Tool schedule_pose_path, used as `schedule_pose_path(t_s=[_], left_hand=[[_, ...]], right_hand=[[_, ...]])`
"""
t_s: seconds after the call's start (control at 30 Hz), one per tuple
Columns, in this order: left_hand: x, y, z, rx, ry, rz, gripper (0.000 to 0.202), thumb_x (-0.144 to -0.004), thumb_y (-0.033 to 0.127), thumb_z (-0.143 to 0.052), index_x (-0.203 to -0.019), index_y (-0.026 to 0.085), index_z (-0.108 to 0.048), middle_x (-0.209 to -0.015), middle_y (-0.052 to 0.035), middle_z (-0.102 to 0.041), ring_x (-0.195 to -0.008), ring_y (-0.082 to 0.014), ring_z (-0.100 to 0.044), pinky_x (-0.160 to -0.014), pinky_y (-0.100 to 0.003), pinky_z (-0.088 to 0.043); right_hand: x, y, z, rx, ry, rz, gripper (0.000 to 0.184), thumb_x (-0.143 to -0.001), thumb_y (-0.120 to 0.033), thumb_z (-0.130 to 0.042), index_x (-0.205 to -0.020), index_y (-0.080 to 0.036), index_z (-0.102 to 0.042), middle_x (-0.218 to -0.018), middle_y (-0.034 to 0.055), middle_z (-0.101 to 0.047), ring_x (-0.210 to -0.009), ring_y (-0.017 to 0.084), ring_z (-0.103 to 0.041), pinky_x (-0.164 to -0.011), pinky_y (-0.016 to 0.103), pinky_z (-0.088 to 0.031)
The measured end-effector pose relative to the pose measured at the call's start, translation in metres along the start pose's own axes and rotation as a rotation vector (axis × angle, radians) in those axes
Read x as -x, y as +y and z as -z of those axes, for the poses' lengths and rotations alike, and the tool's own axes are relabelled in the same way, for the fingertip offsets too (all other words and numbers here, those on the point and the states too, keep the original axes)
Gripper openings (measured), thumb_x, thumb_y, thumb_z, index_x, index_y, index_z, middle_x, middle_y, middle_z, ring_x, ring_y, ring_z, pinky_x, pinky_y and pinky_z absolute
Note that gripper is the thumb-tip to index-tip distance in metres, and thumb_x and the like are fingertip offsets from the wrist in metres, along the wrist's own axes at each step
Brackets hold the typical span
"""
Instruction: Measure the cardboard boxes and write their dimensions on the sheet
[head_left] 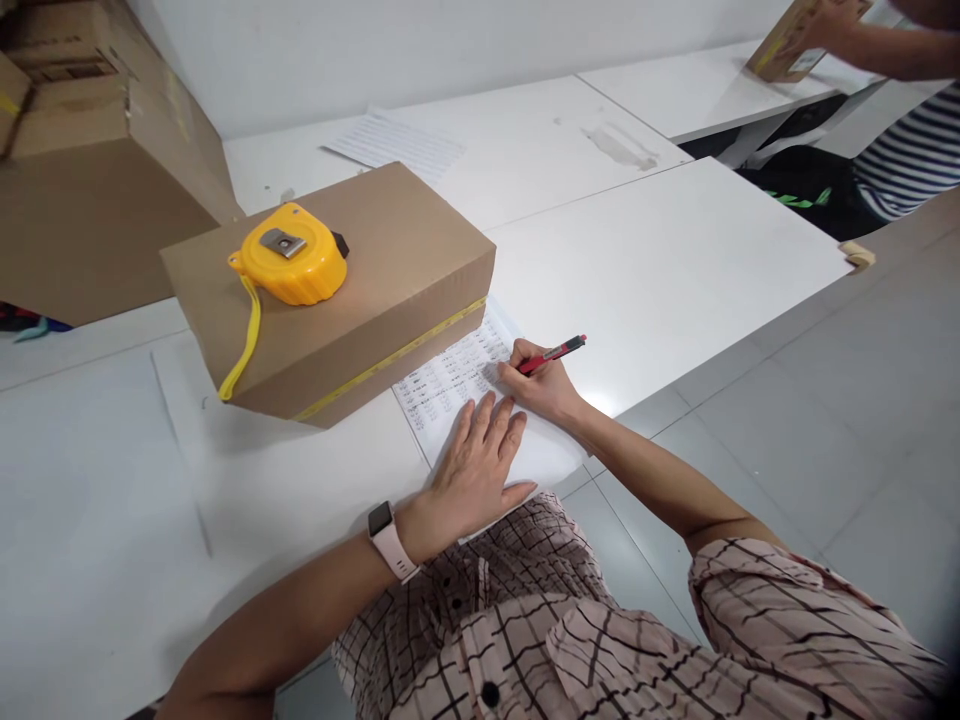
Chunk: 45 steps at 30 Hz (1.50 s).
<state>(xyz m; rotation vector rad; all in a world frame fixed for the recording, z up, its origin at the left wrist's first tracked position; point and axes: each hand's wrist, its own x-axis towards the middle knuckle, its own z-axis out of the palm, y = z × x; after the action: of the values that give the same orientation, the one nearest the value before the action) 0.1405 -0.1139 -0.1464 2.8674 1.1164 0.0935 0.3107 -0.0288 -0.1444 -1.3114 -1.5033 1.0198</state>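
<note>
My right hand is closed around a red and black pen, its lower end at a sheet of paper with rows of handwriting. Lying flat with fingers stretched out, my left hand rests on the lower part of the same sheet. Beyond my hands a closed brown cardboard box covers the sheet's far left part. On top of the box sits a yellow tape measure, its metal clip facing up and its yellow strap hanging over the box's near left edge. Yellow tape runs along the box's side.
Large cardboard boxes stand at the left. Another written sheet lies behind the box on the white table. At the far right a person in a striped top holds a brown box. The table's front edge borders a tiled floor.
</note>
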Motion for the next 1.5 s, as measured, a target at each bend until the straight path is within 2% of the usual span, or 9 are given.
schedule_pose_path(t_s=[0.37, 0.67, 1.5], left_hand=[[0.0004, -0.0004, 0.0005, 0.009, 0.001, 0.003, 0.085, -0.098, 0.067, -0.041, -0.158, 0.007, -0.034, -0.167, -0.0228, -0.031, -0.156, -0.0419, -0.023, -0.127, -0.055, -0.013], [0.0004, 0.0002, 0.0014, 0.001, 0.003, 0.000, 0.085, -0.098, 0.067, -0.042, -0.157, 0.007, -0.035, -0.167, -0.0234, -0.031, -0.156, -0.0423, -0.023, -0.127, -0.056, -0.014], [-0.0002, 0.0003, 0.0014, -0.001, 0.003, -0.002, 0.086, -0.098, 0.067, -0.045, -0.158, 0.006, -0.036, -0.167, -0.0240, -0.031, -0.155, -0.0432, -0.024, -0.126, -0.057, -0.016]], right_hand=[[0.0003, 0.0015, 0.0006, 0.009, -0.010, -0.009, 0.033, -0.078, -0.024, -0.064, -0.061, -0.024, -0.036, -0.059, -0.0049, -0.034, -0.058, 0.011, -0.030, -0.055, 0.030, -0.026], [0.0001, 0.0006, 0.0005, 0.007, 0.010, 0.003, 0.034, -0.080, -0.028, -0.066, -0.062, -0.024, -0.037, -0.059, -0.0049, -0.035, -0.058, 0.011, -0.030, -0.055, 0.030, -0.026], [0.0009, 0.0000, 0.0018, -0.001, 0.017, 0.023, 0.029, -0.078, -0.021, -0.061, -0.061, -0.024, -0.037, -0.058, -0.0067, -0.034, -0.057, 0.010, -0.029, -0.054, 0.029, -0.025]])
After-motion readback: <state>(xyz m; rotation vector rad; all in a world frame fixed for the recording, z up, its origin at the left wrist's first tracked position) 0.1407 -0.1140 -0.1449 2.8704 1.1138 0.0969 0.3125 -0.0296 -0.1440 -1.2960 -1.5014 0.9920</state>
